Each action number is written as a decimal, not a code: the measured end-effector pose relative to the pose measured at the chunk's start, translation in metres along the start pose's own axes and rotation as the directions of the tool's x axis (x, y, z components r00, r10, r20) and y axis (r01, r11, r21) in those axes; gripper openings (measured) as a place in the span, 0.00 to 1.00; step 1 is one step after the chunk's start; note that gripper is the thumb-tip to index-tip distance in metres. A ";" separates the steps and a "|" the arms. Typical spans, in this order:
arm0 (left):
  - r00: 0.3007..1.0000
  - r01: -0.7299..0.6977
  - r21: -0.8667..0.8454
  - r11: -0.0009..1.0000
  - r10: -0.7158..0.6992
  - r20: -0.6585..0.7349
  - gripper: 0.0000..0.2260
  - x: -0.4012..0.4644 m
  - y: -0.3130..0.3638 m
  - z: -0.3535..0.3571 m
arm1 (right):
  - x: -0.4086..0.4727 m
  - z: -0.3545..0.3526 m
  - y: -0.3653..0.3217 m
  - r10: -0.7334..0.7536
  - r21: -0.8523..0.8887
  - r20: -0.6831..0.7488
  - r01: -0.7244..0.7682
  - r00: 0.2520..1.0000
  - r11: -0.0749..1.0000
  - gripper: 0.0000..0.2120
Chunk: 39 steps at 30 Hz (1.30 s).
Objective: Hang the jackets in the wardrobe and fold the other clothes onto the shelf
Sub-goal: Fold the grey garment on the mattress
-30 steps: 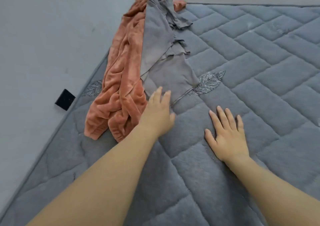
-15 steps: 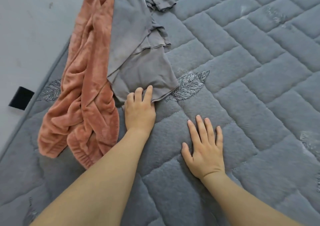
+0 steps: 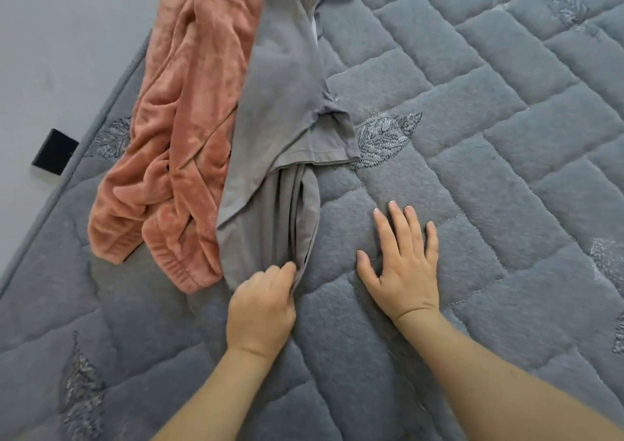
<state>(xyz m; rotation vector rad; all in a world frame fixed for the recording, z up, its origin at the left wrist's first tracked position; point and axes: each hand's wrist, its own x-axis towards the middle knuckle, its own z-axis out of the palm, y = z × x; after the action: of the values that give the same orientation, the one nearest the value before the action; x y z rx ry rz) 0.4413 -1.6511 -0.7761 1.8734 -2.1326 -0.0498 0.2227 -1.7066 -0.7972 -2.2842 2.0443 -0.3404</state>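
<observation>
A grey garment (image 3: 283, 89) lies crumpled along the left part of a grey quilted mattress (image 3: 489, 157), overlapping a fluffy orange garment (image 3: 182, 130) to its left. My left hand (image 3: 261, 305) grips the near hem of the grey garment, whose lower part is stretched toward me in folds. To the right of that hem, my right hand (image 3: 403, 265) rests flat on the mattress with fingers spread, touching no clothing.
A pale wall (image 3: 60, 52) runs along the mattress's left edge, with a small black box (image 3: 54, 152) fixed to it. The quilted surface carries stitched leaf patterns (image 3: 385, 136). No wardrobe or shelf is in view.
My left hand closed on the grey garment's hem and pulled it toward me, stretching the cloth. The view tilted down and nearer. My right hand stayed flat on the mattress.
</observation>
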 end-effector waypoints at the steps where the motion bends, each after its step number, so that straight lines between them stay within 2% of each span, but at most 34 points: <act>1: 1.000 -0.012 0.031 0.999 0.012 -0.007 0.15 0.001 -0.001 0.004 | -0.001 0.002 0.001 -0.017 0.002 -0.016 0.017 1.000 1.000 0.31; 5: 1.000 -0.023 0.069 0.997 0.024 -0.013 0.15 0.005 0.000 0.012 | -0.001 0.004 0.003 -0.047 -0.003 -0.047 0.047 0.998 0.999 0.30; 14: 1.000 -0.006 0.057 0.998 0.006 -0.003 0.14 0.005 -0.001 0.012 | 0.002 -0.009 -0.005 0.017 0.022 0.021 -0.018 1.000 1.000 0.32; 17: 1.000 -0.007 0.044 0.999 0.007 -0.003 0.14 0.004 -0.001 0.011 | 0.032 -0.016 -0.010 0.036 0.079 -0.003 -0.036 0.999 0.996 0.32; 19: 1.000 -0.005 0.055 0.998 0.004 0.005 0.14 0.003 -0.002 0.011 | 0.079 -0.013 -0.021 -0.040 0.129 0.022 0.037 0.999 0.991 0.33; 22: 1.000 -0.002 0.045 0.999 0.002 0.002 0.13 0.004 -0.004 0.013 | 0.145 0.002 -0.046 -0.231 0.079 0.111 0.223 0.967 0.971 0.33; 25: 1.000 -0.013 0.039 0.999 0.013 0.004 0.13 0.003 -0.003 0.013 | 0.167 0.017 -0.052 -0.251 0.044 0.067 0.248 0.966 0.968 0.28; 29: 1.000 -0.013 0.038 0.999 0.013 0.003 0.14 0.003 -0.004 0.014 | 0.168 0.019 -0.049 -0.208 0.149 -0.066 0.216 0.976 0.965 0.17; 34: 1.000 -0.011 0.030 0.999 0.011 0.005 0.13 0.003 -0.004 0.009 | 0.161 0.014 -0.055 -0.188 0.107 -0.169 0.208 0.967 0.972 0.10; 39: 1.000 0.013 -0.010 1.000 -0.013 -0.016 0.10 0.000 0.000 0.007 | 0.115 0.002 -0.039 -0.215 -0.016 -0.090 0.215 0.972 0.977 0.05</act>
<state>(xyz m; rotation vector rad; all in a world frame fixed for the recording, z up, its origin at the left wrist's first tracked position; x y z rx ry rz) 0.4396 -1.6526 -0.7829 1.8756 -2.1059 -0.0475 0.2727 -1.8151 -0.7770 -2.5454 1.8389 -0.4584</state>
